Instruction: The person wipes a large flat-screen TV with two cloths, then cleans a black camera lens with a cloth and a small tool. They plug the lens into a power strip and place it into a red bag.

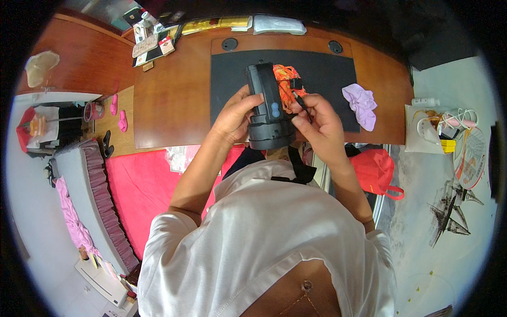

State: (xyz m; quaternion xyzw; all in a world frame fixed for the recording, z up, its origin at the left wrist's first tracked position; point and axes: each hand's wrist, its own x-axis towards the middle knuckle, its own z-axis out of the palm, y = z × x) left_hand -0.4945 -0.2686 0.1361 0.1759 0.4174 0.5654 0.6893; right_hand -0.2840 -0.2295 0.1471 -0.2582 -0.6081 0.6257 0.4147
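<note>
My left hand is wrapped round a black, roughly cylindrical device with two blue buttons on its side. It is held up over the near edge of the desk. To the right of it, my right hand pinches a thin black cable between thumb and fingers, its end pointing up toward the device. Whether the cable joins the device I cannot tell. Behind them a crumpled orange patterned cloth lies on the dark desk mat.
A lilac cloth lies over the mat's right edge on the brown desk. Papers and small boxes are stacked at the far left. Right of the desk are a white box, a racket and a red bag.
</note>
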